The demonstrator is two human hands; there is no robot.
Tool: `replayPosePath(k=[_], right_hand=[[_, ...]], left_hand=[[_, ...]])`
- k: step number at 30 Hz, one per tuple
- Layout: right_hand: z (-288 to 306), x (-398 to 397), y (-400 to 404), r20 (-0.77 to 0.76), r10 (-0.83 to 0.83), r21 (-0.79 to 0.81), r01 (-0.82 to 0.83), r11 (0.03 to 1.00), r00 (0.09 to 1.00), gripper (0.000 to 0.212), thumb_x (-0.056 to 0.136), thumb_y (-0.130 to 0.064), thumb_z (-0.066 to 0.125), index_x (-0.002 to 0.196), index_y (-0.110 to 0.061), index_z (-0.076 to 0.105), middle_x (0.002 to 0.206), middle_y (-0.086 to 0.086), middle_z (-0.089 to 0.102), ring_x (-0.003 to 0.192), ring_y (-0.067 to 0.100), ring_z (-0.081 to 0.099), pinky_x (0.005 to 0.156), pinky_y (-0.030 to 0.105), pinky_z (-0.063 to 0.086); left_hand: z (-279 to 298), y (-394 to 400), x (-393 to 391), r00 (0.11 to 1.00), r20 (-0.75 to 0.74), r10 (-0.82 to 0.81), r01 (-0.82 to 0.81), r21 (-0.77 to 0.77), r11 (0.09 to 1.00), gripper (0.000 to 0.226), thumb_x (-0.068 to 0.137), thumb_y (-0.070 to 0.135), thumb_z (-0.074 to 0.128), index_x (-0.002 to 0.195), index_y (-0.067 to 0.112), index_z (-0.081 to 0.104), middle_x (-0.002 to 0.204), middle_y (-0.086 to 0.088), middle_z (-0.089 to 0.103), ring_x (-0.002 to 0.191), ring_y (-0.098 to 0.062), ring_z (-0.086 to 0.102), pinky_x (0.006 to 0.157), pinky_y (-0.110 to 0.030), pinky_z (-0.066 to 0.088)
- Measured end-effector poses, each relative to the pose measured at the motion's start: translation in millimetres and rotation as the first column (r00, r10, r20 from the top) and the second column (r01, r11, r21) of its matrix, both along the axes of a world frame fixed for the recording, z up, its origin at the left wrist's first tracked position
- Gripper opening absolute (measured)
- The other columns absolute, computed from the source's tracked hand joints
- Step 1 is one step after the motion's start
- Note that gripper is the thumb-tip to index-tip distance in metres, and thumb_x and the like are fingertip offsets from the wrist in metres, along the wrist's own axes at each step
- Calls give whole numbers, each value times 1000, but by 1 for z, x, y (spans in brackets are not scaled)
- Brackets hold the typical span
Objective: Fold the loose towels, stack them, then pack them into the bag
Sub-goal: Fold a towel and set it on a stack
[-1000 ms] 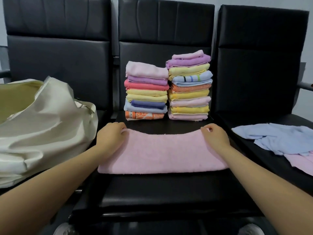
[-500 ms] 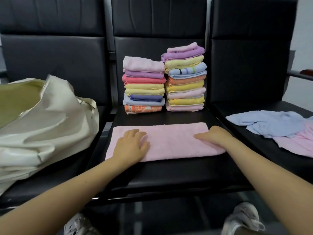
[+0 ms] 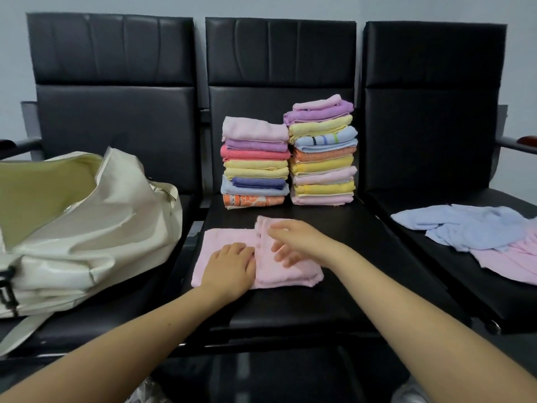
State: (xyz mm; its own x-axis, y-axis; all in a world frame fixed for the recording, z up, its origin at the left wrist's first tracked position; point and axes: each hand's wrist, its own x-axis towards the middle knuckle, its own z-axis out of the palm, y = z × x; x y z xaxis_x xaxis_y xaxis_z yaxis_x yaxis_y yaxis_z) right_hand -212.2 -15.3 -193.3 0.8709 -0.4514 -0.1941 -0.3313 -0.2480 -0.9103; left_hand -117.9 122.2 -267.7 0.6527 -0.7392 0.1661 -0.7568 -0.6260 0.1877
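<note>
Towel [image 3: 226,239], pink terry, lies half-folded on the middle black leatherette seat [image 3: 334,292]; the left hand [image 3: 229,267] presses it flat with straight fingers. The right hand [image 3: 293,242] pinches the raised folded flap. Two stacks of folded towels [image 3: 290,161] stand behind, a cream bag [image 3: 87,228] gaping on the left seat.

Three black padded chairs [image 3: 430,135] stand before a pale wall [image 3: 261,7].

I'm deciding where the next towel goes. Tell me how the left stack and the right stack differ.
The left stack is shorter; the right stack rises higher. The left stack has a pink towel on top and an orange patterned one at the bottom; the right stack has a small pink piece over a purple one on top and pink at the bottom. Only the right stack holds a striped blue towel. Both stand side by side on the middle seat.
</note>
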Motion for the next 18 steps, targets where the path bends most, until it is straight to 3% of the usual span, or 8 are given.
replayPosePath(k=[2, 4, 7, 10, 13, 15, 18], right_hand=[[-14, 5, -6, 8, -13, -181, 14, 983, 1000, 26, 94, -25, 55, 118, -17, 62, 104, 8, 67, 87, 17, 65, 69, 31, 57], [-27, 4, -19, 6, -101, -472, 92, 877, 995, 35, 92, -31, 57, 125, -18, 59, 124, 5, 60, 113, 20, 57, 92, 35, 50], [-38, -5, -29, -126, -261, -639, 123, 759, 957, 63, 88, -52, 57, 137, -14, 45, 138, 10, 47, 128, 28, 44, 97, 37, 42], [-44, -8, -28, -333, -292, -599, 38, 800, 897, 75, 80, -66, 57, 131, -12, 50, 128, 8, 54, 119, 27, 54, 88, 35, 48], [-45, -11, -30, -344, -273, -494, 75, 866, 898, 57, 80, -62, 60, 107, -12, 61, 87, 1, 63, 85, 22, 66, 68, 27, 49], [-43, -13, -33, -315, -255, -429, 102, 897, 914, 51, 82, -53, 64, 110, -11, 60, 89, 2, 61, 81, 23, 63, 67, 27, 47], [-33, -18, -37, -197, -271, -216, 228, 949, 942, 49, 83, -34, 69, 121, -5, 57, 108, 11, 64, 93, 28, 64, 77, 33, 53]], left_hand=[[0, -1, 2, 999, -36, 13, -14, -30, 999, 40, 103, 34, 28, 133, 25, 53, 140, 1, 48, 127, -21, 42, 104, -34, 33], [0, -3, 3, 996, -68, 50, -56, -78, 995, 38, 102, 32, 29, 125, 24, 58, 135, 0, 53, 121, -22, 46, 100, -35, 36], [3, -8, -3, 991, -95, 92, -103, -115, 988, 39, 102, 36, 31, 128, 23, 56, 133, -3, 55, 121, -25, 46, 100, -35, 36], [3, -14, -8, 990, -81, 114, -122, -92, 988, 40, 100, 45, 34, 129, 26, 55, 133, -2, 52, 123, -23, 44, 101, -35, 33], [2, -16, -9, 989, -68, 134, -139, -67, 988, 45, 95, 52, 40, 130, 27, 53, 133, 0, 50, 124, -22, 42, 102, -35, 31], [2, -17, -9, 987, -93, 127, -135, -79, 988, 46, 94, 54, 42, 129, 27, 54, 132, 1, 50, 123, -21, 42, 101, -35, 31], [3, -23, -10, 978, -205, 46, -77, -146, 986, 41, 90, 54, 41, 116, 30, 62, 120, 3, 57, 116, -20, 50, 96, -34, 40]])
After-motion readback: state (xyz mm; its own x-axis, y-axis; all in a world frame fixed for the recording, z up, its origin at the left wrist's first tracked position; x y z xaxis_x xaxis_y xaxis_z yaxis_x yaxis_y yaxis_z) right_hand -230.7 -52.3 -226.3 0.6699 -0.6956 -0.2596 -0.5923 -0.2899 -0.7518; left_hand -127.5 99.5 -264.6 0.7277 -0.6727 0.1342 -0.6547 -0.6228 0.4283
